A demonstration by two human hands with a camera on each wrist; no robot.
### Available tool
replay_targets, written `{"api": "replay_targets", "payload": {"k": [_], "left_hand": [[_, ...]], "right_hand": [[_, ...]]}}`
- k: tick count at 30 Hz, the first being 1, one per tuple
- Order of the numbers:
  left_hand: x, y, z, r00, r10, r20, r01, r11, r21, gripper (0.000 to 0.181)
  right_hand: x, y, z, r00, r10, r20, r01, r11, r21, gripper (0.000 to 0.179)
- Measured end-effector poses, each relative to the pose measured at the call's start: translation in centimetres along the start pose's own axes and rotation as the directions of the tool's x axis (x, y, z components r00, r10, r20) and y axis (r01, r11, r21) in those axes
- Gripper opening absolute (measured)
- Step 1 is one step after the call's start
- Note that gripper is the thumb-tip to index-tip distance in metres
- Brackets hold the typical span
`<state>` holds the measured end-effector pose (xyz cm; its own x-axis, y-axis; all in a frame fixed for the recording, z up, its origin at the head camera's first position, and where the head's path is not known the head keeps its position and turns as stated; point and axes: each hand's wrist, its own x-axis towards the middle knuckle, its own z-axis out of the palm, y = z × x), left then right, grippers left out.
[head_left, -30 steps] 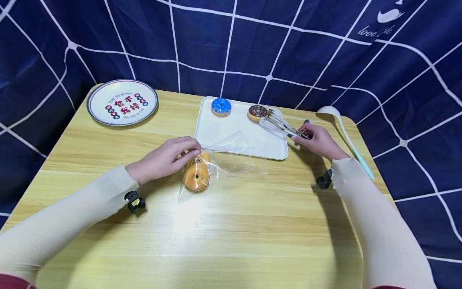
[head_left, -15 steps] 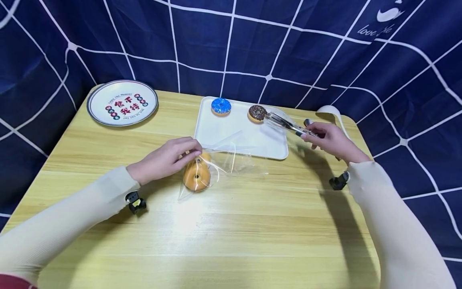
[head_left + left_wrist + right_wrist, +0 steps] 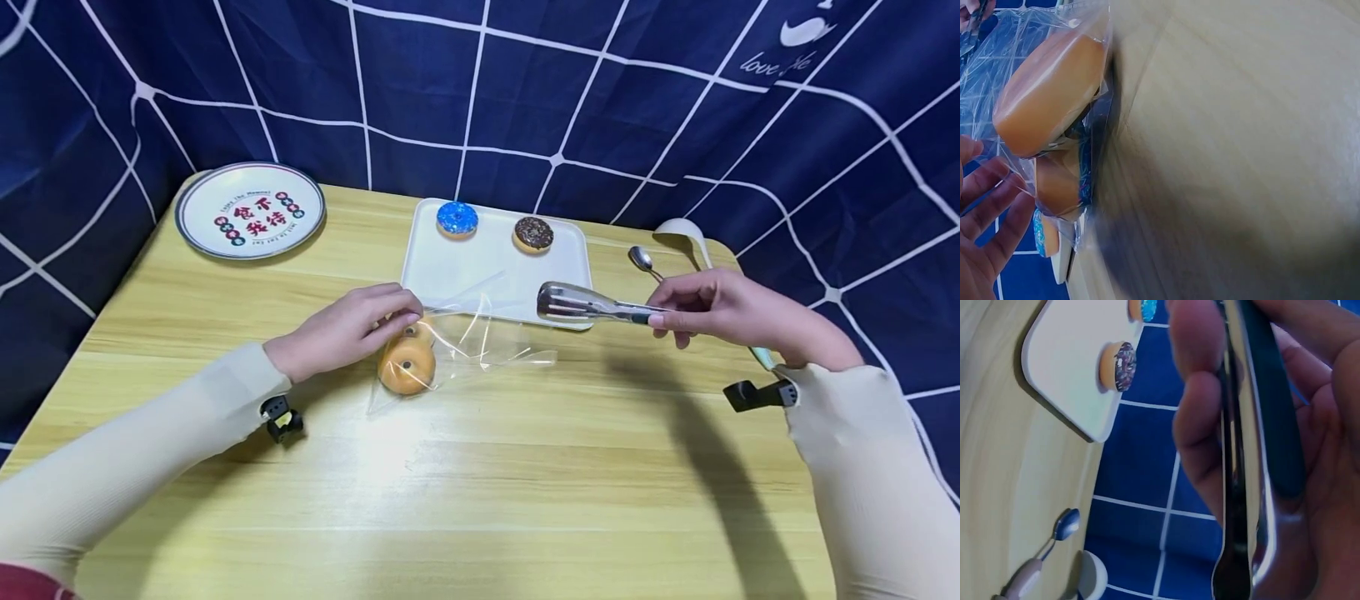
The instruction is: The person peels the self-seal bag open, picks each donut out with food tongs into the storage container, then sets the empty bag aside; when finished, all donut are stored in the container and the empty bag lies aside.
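Observation:
My left hand [image 3: 348, 329] pinches the edge of a clear plastic bag [image 3: 487, 342] in front of the tray. Two donuts sit inside it; the nearer one [image 3: 406, 367] shows its plain side, and the other is partly covered by the fingers. In my right hand [image 3: 705, 307] I hold metal serving tongs [image 3: 1244, 456] by their dark green grips. Nothing shows between the tongs' ends, which overlap the front right corner of the white tray [image 3: 480, 262] in the head view. On the tray lie a blue-iced donut [image 3: 457, 219] and a chocolate-iced donut [image 3: 533, 234].
A round plate [image 3: 251, 212] with printed lettering lies at the back left of the wooden table [image 3: 465, 500]. Beyond my right hand are a spoon [image 3: 640, 257] and a white ladle [image 3: 678, 229] with a green handle. Dark blue checked cloth [image 3: 420, 83] stands behind.
My right hand has come toward me and to the right, drawing the tongs away from the chocolate-iced donut and uncovering the spoon. The left hand stays at the bag.

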<state>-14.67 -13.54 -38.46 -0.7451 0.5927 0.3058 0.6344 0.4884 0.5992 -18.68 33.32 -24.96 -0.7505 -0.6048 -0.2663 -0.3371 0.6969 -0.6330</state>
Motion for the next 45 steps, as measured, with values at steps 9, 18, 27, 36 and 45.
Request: {"api": "replay_targets", "payload": {"k": [9,18,27,36,45], "left_hand": [[0.2,0.1,-0.1,1.0,-0.01,0.009,0.01,1.0,0.007,0.017],[0.2,0.3,-0.1,0.998,-0.043,0.04,0.042,0.999,0.012,0.026],[0.3,0.4,0.0,0.998,-0.051,0.048,0.051,0.999,0.015,0.029],[0.3,0.5,0.0,0.998,-0.049,0.047,0.049,0.999,0.016,0.029],[0.3,0.5,0.0,0.998,-0.04,0.038,0.039,0.999,0.019,0.029]], "right_hand": [[-0.2,0.2,1.0,0.998,-0.06,0.002,0.06,0.998,-0.026,0.012],[0.6,0.2,2.4,0.997,-0.071,0.032,0.073,0.994,-0.08,0.012],[3.4,-1.1,4.2,0.993,-0.007,0.118,0.022,0.992,-0.124,0.009],[7.3,-1.7,6.1,0.965,-0.051,0.259,0.074,0.994,-0.079,0.01],[9.6,-2.2,7.7,0.936,-0.105,0.335,0.109,0.994,0.005,0.009]]}}
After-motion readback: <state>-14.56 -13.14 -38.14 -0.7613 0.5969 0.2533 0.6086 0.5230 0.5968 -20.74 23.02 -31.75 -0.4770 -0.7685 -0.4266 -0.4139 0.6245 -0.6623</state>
